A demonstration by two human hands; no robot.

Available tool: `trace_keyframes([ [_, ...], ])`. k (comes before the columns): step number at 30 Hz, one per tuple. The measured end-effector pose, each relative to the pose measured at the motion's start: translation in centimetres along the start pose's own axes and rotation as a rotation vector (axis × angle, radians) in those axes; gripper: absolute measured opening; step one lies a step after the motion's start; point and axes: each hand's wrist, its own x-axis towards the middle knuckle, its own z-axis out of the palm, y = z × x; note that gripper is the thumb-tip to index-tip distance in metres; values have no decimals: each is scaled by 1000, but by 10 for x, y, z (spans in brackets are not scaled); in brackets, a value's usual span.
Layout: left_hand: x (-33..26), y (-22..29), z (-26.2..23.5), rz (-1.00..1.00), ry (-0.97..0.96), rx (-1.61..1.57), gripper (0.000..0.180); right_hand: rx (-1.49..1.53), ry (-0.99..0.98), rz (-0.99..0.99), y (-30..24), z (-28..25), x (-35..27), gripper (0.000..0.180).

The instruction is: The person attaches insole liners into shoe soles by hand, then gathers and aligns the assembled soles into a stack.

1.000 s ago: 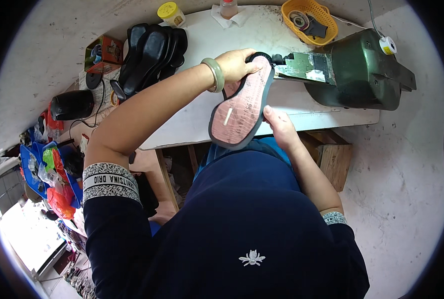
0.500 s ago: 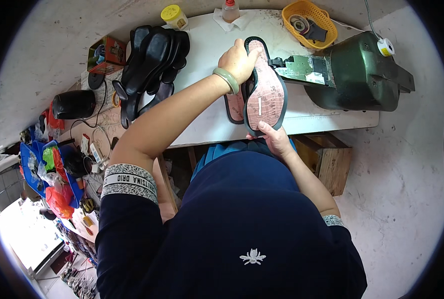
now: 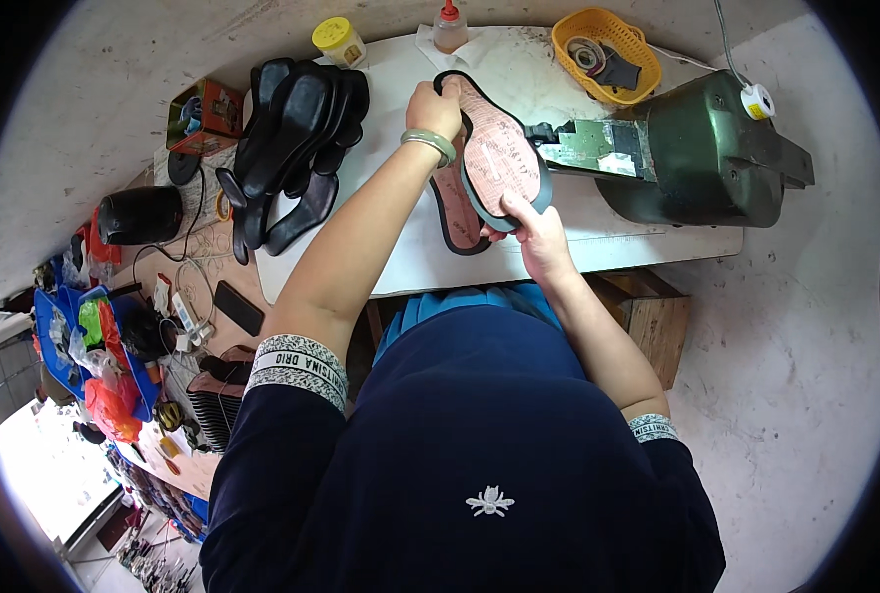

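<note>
- Since the earlier frame, our left hand [image 3: 432, 111] has moved leftward, our right hand [image 3: 544, 240] has risen a little, and the upper sole [image 3: 502, 153] now tilts, its narrow end farther left.
- We hold that sole pink face up, above the tabletop [image 3: 588, 212]. Our left fingers grasp its narrow end; our right fingers pinch the wide end, thumb on the pink face.
- Partly beneath it we see the lower sole [image 3: 457, 212]; we cannot tell whether our fingers hold it too or it rests on the tabletop. If it is only trapped, loosening either grip could let it slide.
- Just beside the upper sole's right edge stands the end of the green machine [image 3: 717, 158]. Swinging rightward, we could scrape or snag the dark rim there.
- Pressing too hard with the right thumb might crease or smudge the pink face.
- Uneven pulling between our hands could twist the sole, since we hold it only at its ends.
- Left of our forearm lies the black pile [image 3: 297, 138]; a wide elbow swing might topple it.
- Behind, the bottle [image 3: 450, 32] stands upright; pushing the sole too far back could tip it.
</note>
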Motion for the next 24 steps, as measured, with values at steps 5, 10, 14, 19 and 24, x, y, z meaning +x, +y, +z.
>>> trace_keyframes([
  [5, 16, -2, -12, 681, -145, 220, 56, -11, 77, 34, -10, 3, 14, 31],
  [10, 22, 24, -32, 692, -763, 278, 52, -49, 147, 76, -21, 0, 26, 30],
  [14, 17, 21, -39, 501, -937, 181, 46, -109, 219, 57, -30, 4, 28, 29],
  [19, -8, 10, -43, 340, -844, 46, 40, -179, 260, 18, -37, 1, 27, 28],
  [24, -29, -2, -41, 307, -642, 2, 40, -166, 181, 23, -27, 0, 26, 28],
])
